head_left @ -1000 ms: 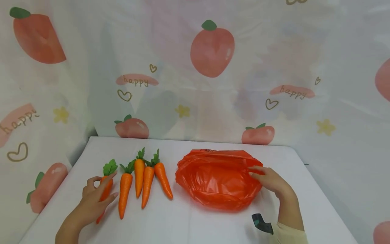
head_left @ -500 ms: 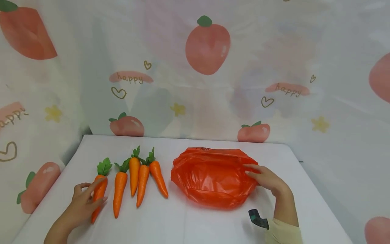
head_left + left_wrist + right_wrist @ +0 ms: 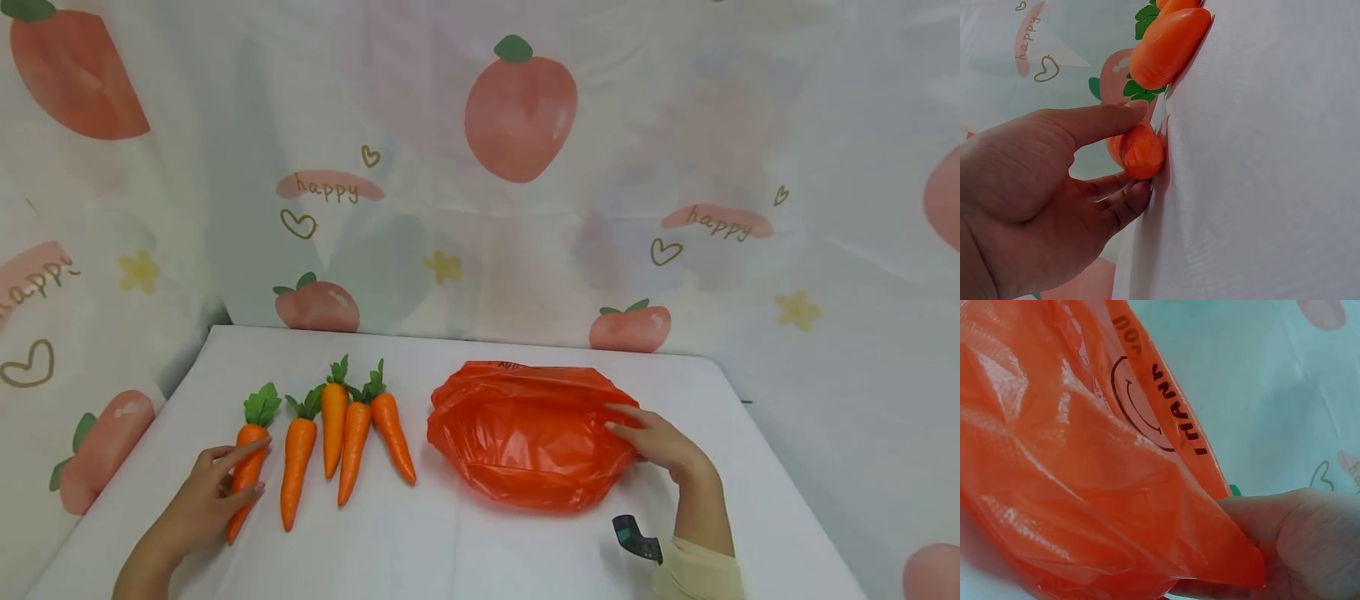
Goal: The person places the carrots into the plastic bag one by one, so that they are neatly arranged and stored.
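Several orange toy carrots with green tops lie in a row on the white table [image 3: 465, 550]. My left hand [image 3: 238, 487] pinches the leftmost carrot [image 3: 252, 433] near its thin end. In the left wrist view my thumb [image 3: 1104, 119] lies over that carrot's tip [image 3: 1144, 153] and my fingers [image 3: 1119, 206] curl under it. The second carrot [image 3: 297, 462] lies just to its right. A crumpled orange plastic bag [image 3: 525, 433] lies right of the carrots. My right hand [image 3: 622, 421] grips its right edge, and the bag [image 3: 1085, 487] fills the right wrist view above my hand [image 3: 1297, 544].
A printed curtain [image 3: 480, 167] with peaches and "happy" lettering hangs behind and on both sides of the table. A small dark wrist device [image 3: 637, 537] sits by my right sleeve. Bare tabletop lies in front of the carrots and the bag.
My left hand slid down the leftmost carrot and its fingers closed round the thin end. My right hand stayed on the bag's edge. The view shifted slightly.
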Action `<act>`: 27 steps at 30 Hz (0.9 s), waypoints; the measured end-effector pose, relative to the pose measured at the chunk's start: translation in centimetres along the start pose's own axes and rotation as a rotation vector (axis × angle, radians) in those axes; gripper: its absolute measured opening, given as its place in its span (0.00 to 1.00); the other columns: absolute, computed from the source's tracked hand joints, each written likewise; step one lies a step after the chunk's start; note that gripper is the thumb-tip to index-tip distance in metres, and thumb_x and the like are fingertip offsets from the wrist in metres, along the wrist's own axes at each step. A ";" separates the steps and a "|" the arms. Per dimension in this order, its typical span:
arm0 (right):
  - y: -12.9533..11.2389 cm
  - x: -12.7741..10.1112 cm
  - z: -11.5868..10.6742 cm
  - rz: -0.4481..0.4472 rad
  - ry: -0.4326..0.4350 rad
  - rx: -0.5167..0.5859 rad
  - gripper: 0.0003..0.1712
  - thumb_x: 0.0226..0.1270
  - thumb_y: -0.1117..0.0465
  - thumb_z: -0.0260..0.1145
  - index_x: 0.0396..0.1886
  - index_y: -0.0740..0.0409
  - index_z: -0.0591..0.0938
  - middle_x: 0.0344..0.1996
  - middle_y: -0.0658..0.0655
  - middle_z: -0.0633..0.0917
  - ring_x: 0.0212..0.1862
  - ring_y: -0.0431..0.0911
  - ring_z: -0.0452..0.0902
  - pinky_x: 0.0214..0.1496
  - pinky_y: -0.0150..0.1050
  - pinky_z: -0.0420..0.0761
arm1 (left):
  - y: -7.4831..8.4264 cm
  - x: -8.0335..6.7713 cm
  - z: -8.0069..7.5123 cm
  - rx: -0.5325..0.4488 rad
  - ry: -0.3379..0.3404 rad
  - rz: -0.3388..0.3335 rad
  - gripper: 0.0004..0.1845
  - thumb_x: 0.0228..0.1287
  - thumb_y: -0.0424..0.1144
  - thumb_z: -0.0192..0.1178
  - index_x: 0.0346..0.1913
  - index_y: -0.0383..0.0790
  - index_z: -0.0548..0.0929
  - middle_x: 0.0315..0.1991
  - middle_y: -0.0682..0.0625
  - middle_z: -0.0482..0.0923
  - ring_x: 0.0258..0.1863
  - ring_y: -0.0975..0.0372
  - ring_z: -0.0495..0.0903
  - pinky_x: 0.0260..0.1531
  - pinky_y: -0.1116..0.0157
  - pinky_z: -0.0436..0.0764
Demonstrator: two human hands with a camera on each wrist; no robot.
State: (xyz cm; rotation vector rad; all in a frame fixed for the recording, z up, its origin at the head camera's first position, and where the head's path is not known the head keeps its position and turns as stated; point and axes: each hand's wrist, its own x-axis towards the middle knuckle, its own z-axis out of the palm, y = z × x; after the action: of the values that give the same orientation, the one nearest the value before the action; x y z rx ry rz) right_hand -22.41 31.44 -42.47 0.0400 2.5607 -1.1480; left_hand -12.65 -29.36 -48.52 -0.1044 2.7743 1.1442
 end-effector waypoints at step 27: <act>-0.4 -0.4 0.1 -0.028 -0.008 -0.021 0.33 0.78 0.49 0.61 0.73 0.64 0.72 0.64 0.67 0.76 0.58 0.58 0.74 0.55 0.56 0.82 | 4.7 -1.0 0.4 -0.025 0.119 0.182 0.31 0.69 0.38 0.70 0.73 0.45 0.74 0.68 0.29 0.66 0.50 0.43 0.81 0.47 0.48 0.85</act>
State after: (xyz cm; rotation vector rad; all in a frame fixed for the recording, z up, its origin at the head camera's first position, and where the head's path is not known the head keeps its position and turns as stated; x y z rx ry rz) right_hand -22.10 31.16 -42.16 -0.0055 2.5733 -1.1292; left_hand -12.20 -25.75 -45.40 0.0826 2.9248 1.2539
